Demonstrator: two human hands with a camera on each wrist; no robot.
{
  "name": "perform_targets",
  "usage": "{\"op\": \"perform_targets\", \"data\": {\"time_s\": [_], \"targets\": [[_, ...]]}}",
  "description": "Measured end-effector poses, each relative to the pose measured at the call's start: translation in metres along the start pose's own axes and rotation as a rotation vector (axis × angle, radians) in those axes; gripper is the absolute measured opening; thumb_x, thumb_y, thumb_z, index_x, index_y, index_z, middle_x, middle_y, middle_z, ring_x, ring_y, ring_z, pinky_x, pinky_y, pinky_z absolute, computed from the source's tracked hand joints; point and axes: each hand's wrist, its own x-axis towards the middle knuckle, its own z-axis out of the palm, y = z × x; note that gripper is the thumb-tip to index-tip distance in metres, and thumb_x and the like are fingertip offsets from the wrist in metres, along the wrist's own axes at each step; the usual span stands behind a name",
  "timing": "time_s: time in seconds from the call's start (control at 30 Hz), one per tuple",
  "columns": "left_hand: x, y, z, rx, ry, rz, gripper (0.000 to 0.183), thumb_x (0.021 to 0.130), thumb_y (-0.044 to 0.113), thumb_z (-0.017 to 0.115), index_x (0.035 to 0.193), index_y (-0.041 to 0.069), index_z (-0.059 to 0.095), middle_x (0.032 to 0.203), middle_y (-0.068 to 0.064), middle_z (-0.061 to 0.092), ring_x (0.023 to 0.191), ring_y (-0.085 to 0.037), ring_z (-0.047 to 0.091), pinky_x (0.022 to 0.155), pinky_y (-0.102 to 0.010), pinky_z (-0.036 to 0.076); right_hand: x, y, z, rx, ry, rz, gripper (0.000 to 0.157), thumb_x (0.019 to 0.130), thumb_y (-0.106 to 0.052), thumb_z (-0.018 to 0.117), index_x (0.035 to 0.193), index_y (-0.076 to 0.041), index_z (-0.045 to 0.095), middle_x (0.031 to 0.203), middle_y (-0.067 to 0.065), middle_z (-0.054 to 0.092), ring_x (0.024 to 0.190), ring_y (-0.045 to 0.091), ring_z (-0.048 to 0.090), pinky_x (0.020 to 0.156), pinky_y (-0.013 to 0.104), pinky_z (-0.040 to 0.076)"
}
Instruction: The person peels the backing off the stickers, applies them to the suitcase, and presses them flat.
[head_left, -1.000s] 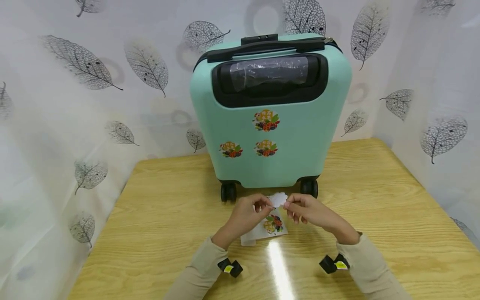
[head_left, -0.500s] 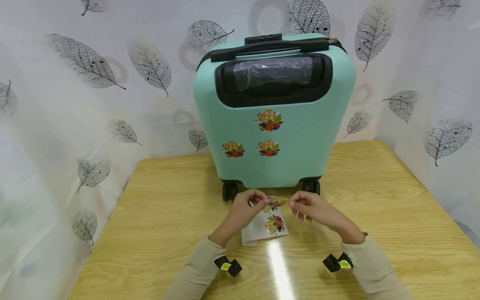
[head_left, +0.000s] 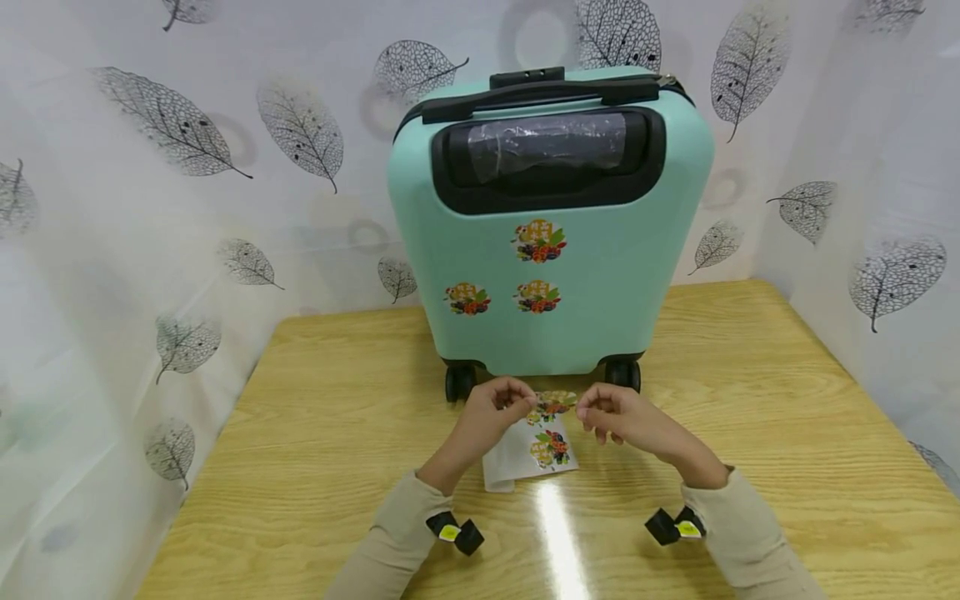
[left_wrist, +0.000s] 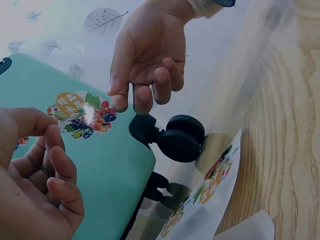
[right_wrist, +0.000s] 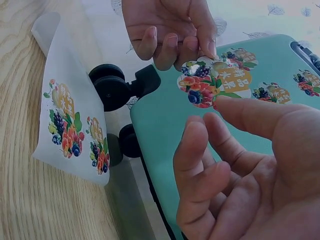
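A fruit sticker (head_left: 557, 402) with an orange label is held up between the two hands in front of the suitcase. My left hand (head_left: 491, 421) pinches its left edge between thumb and finger; in the left wrist view the sticker's printed face (left_wrist: 82, 117) shows. At the opposite edge, the thumb and finger of my right hand (head_left: 626, 421) pinch it, the other fingers loosely curled. Below lies a white sticker sheet (head_left: 513, 458) with more of these stickers, one end folded over. The mint-green suitcase (head_left: 600, 292) stands upright behind, with three matching stickers on its face.
Black wheels (head_left: 460, 383) carry the suitcase on the wooden table (head_left: 337, 433). A black recessed handle (head_left: 547, 158) with clear film sits at its top. Leaf-patterned white cloth (head_left: 307, 225) hangs behind and at both sides.
The sticker has turned from its white back to its printed face. Both hands have stayed near the same spot over the sheet; the view has shifted slightly.
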Motion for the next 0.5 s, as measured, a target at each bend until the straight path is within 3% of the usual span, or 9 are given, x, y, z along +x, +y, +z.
{"op": "perform_targets", "data": {"time_s": [0.3, 0.5], "targets": [[-0.0018, 0.0026, 0.0004, -0.035, -0.015, -0.007, 0.015, 0.095, 0.015, 0.061, 0.101, 0.001, 0.066, 0.096, -0.031, 0.061, 0.072, -0.027, 0.053, 0.059, -0.021, 0.038, 0.0024, -0.0022, 0.0036, -0.011, 0.004, -0.004, 0.032, 0.101, -0.024, 0.050, 0.107, 0.008, 0.052, 0.085, 0.014, 0.058, 0.065, 0.021, 0.056, 0.052, 0.031, 0.041], [-0.0026, 0.0044, -0.0003, -0.029, -0.020, -0.014, 0.016, 0.095, 0.015, 0.061, 0.101, 0.002, 0.066, 0.095, -0.027, 0.063, 0.073, -0.025, 0.052, 0.059, -0.021, 0.038, 0.0031, -0.0003, 0.0065, -0.020, 0.016, -0.011, 0.032, 0.101, -0.025, 0.051, 0.104, 0.007, 0.053, 0.084, 0.013, 0.059, 0.065, 0.021, 0.056, 0.052, 0.031, 0.041]]}}
